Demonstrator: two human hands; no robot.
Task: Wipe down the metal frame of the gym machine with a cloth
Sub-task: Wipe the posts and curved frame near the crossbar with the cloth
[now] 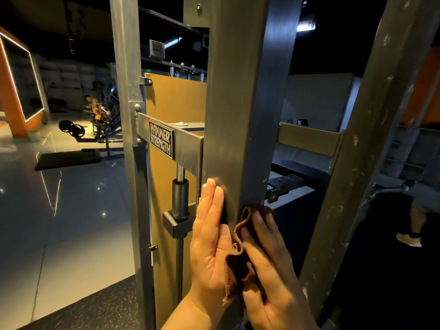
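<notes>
A wide grey metal upright [234, 110] of the gym machine stands right in front of me. My left hand [210, 239] lies flat against its left edge, fingers straight and pointing up. My right hand [269, 263] presses a brown cloth [239, 256] against the lower front and right side of the same post, fingers spread over the cloth. The cloth bunches between the two hands and hangs down below them.
A thinner upright [129, 139] at left carries a crossbar with a Hammer Strength plate [161, 139]. A slanted, scuffed post [357, 151] rises at right. A guide rod with black sleeve [180, 198] sits beside my left hand. Someone's leg and shoe [409, 239] show far right.
</notes>
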